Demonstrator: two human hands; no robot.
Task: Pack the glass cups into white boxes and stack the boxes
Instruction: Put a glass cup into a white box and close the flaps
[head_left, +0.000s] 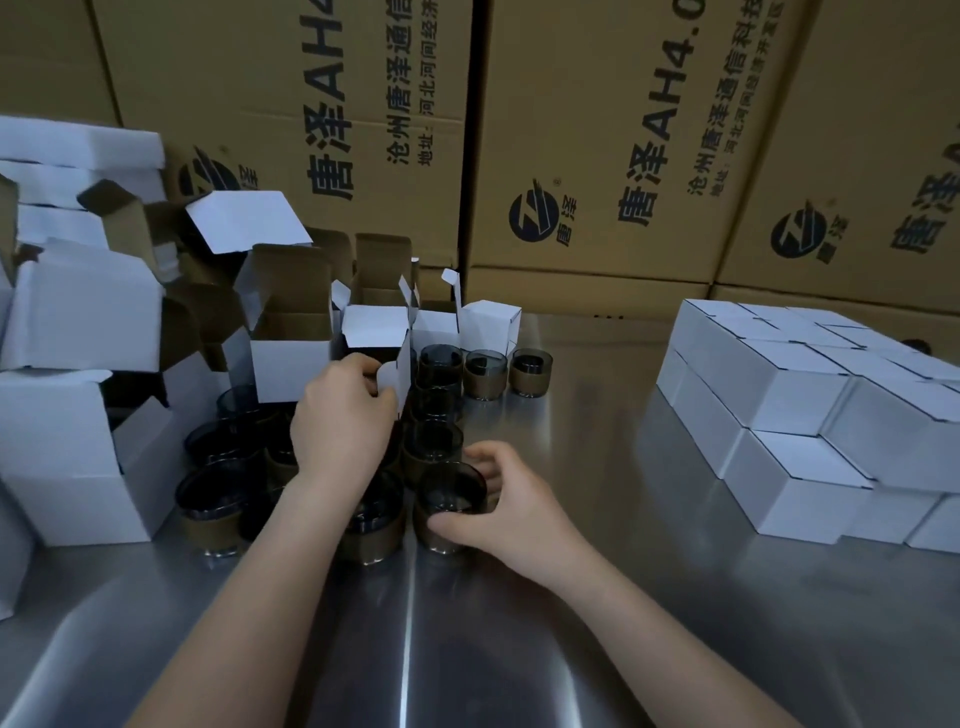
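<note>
Your right hand (506, 512) curls around a smoked glass cup (451, 512), thumb and fingers on its rim, cup standing on the steel table (597, 597). Up and left of that grasp, your left hand (340, 423) pinches an open white box's flap (396, 375). Closed boxes (800, 415) sit stacked far right. Behind, cartons (649, 156) read "唐泽AH4.0".

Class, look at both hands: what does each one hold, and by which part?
The right hand grips a dark glass cup around its rim and side. The left hand pinches the side flap of an open white box.
</note>
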